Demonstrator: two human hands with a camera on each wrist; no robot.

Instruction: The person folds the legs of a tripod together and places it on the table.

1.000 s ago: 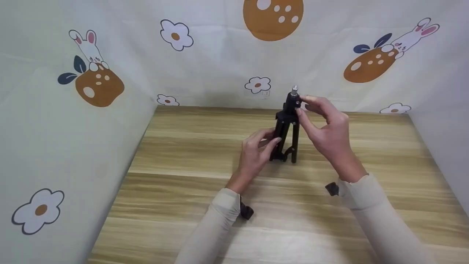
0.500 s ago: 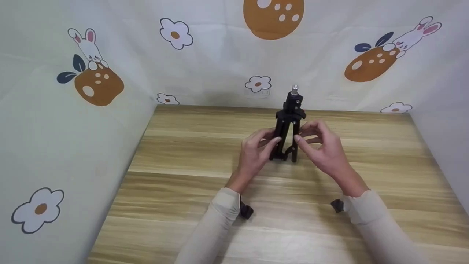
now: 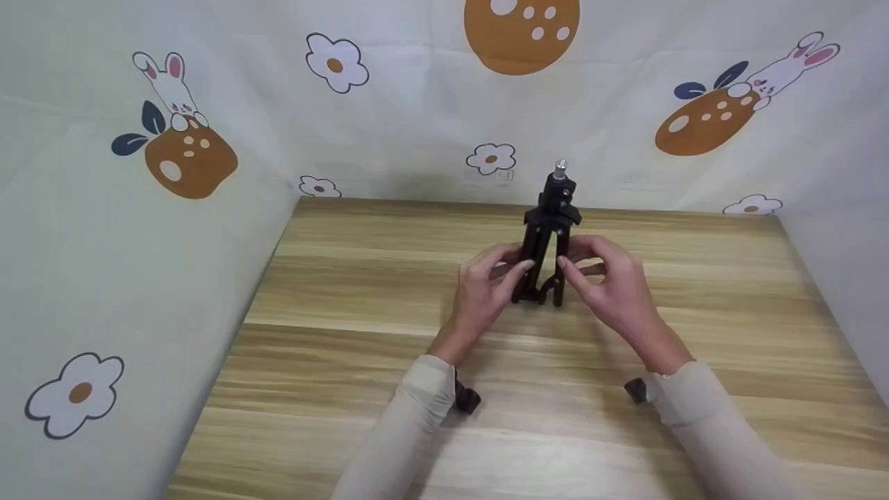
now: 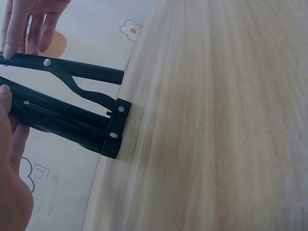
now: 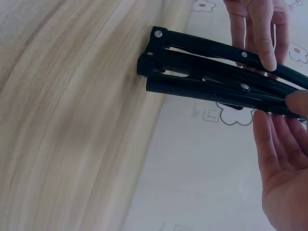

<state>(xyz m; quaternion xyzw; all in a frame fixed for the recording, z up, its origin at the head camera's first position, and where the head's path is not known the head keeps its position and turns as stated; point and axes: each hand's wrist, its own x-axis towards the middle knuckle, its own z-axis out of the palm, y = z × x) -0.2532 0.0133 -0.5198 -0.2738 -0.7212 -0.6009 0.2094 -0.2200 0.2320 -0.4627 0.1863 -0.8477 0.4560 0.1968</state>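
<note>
A black tripod stand (image 3: 550,219) with a silver screw tip is held upright above the wooden table, its legs folded nearly together. My left hand (image 3: 479,285) grips its left legs between thumb and fingers. On the other side, my right hand (image 3: 615,281) pinches the right leg. The left wrist view shows the lower leg ends (image 4: 115,130) with a curved brace linking one leg to the centre piece. In the right wrist view, the thumb of my right hand (image 5: 286,178) lies over one leg tube, fingers behind it.
The wood-grain table (image 3: 333,389) spreads beneath both hands. A pale cloth wall (image 3: 403,125) printed with flowers, oranges and rabbits stands behind and at both sides. Black wrist cameras (image 3: 467,400) sit under the cuffs.
My right hand has come down from the tripod's upper collar to its right leg and now pinches it there. The left hand and the tripod have stayed almost still.
</note>
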